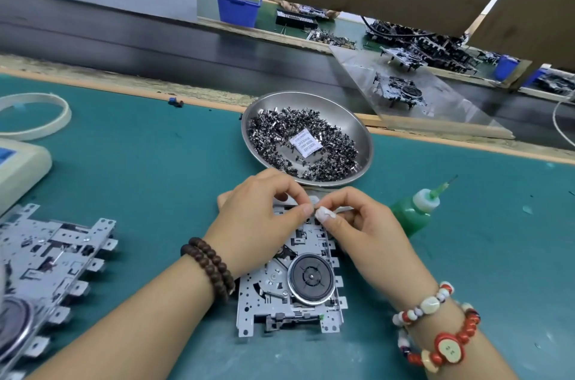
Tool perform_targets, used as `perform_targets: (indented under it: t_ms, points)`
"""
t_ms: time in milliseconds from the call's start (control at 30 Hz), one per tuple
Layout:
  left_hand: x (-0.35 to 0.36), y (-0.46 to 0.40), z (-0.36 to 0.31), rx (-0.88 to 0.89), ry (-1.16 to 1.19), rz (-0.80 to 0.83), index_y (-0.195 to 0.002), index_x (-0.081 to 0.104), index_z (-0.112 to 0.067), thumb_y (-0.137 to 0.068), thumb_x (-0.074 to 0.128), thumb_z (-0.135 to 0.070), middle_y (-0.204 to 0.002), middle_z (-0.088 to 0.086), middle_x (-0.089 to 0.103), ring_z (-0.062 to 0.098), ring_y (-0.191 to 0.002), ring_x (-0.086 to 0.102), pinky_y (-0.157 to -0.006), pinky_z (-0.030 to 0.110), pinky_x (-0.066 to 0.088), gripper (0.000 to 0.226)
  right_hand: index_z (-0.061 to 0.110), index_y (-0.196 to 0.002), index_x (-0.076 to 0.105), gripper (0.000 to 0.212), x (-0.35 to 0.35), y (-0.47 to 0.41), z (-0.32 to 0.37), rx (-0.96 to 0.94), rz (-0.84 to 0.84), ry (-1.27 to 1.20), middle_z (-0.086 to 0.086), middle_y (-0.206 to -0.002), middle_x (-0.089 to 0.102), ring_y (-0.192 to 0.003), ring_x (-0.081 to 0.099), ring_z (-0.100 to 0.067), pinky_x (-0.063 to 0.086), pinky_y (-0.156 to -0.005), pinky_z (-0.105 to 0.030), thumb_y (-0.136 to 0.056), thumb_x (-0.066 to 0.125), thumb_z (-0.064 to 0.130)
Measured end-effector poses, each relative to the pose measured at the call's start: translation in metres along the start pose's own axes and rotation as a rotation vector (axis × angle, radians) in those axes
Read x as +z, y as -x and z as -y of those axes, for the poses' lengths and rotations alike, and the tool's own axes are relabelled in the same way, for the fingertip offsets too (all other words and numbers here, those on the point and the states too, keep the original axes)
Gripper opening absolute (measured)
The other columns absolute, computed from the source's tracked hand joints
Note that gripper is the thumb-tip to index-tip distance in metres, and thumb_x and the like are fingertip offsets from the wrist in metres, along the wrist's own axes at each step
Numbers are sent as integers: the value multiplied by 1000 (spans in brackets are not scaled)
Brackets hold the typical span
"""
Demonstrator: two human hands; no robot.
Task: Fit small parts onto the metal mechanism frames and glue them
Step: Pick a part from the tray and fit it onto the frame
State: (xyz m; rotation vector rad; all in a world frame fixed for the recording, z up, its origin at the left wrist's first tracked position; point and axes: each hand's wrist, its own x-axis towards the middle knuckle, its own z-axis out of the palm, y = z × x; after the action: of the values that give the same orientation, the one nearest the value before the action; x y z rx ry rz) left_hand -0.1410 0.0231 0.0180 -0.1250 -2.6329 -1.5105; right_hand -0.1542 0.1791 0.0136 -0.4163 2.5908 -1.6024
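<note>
Both hands meet over the far end of the frame (289, 286) at 6 o'clock on the counter (155, 162); left hand (261, 218) and right hand (357, 224) curled, fingertips pinching a tiny part (318, 209) together; parts dish (357, 118) at 12, glue bottle (413, 211) at 3.

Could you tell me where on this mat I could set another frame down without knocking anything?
The widest bare mat lies between the dish, the stacked frames and the white ring. More lies right of the glue bottle. It is crowded around the middle frame, where both hands work.
</note>
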Motion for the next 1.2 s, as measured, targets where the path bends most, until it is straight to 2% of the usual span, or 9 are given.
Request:
perform_targets:
  t_ms: [133,233,400,567,700,867,1000,1133,1200]
  points:
    - [1,1,1,-16,-73,25,-63,54,-37,-80,60,-39,-86,-22,53,0,-97,48,-99,37,29,18,23,-73,60,15,-2,1,-1,5,19,-29,17,-61,48,-47,47,2,35,-50,-7,-86,64,15]
    - [1,2,1,-12,-132,50,-66,53,-38,-82,58,-41,-91,-21,53,-1,-99,42,-86,26,18,17,22,-73,59,15,-2,2,-2,6,35,-46,24,-53,50,-46,46,0,33,-49,-8,-87,62,16]
    - [2,1,3,-16,-151,80,-68,52,-37,-84,55,-40,-96,-24,50,-2,-102,38,-73,22,13,17,23,-72,58,17,0,3,-2,6,16,-27,21,-54,47,-44,44,-1,33,-49,-9,-87,62,17]
    - [3,1,3,-10,-166,73,-68,52,-36,-85,55,-39,-94,-22,50,0,-101,39,-76,22,13,18,20,-73,55,16,0,4,1,-14,0,41,11,-64,46,-45,45,-1,32,-51,-10,-87,61,16]
    - [3,1,4,-8,-170,65,-67,51,-37,-86,54,-37,-93,-19,50,0,-100,40,-81,23,13,19,20,-72,54,17,4,5,5,-66,-60,188,8,-76,49,-56,51,-1,37,-56,-10,-87,61,15]
    - [4,0,4,0,-180,59,-66,50,-38,-86,54,-38,-91,-19,50,0,-99,40,-81,24,14,20,22,-74,55,16,5,6,4,-86,-96,239,7,-85,51,-64,53,-10,39,-60,-10,-86,62,16]
    - [4,1,4,5,-174,44,-66,51,-38,-85,55,-38,-89,-19,50,-1,-95,42,-73,22,14,20,21,-75,57,13,3,5,2,-3,-40,117,11,-70,54,-53,48,-3,38,-55,-12,-87,61,17]
    - [4,1,3,12,-162,35,-65,52,-38,-84,57,-37,-86,-18,51,0,-93,44,-88,28,20,20,25,-75,57,17,1,5,1,84,42,-56,13,-78,60,-61,55,6,43,-60,-13,-87,62,13]
    - [3,1,3,14,-153,32,-64,52,-37,-83,59,-36,-86,-17,52,-2,-91,44,-90,29,21,20,25,-75,57,18,2,5,1,99,38,-91,9,-80,62,-62,56,7,43,-61,-14,-86,62,11]
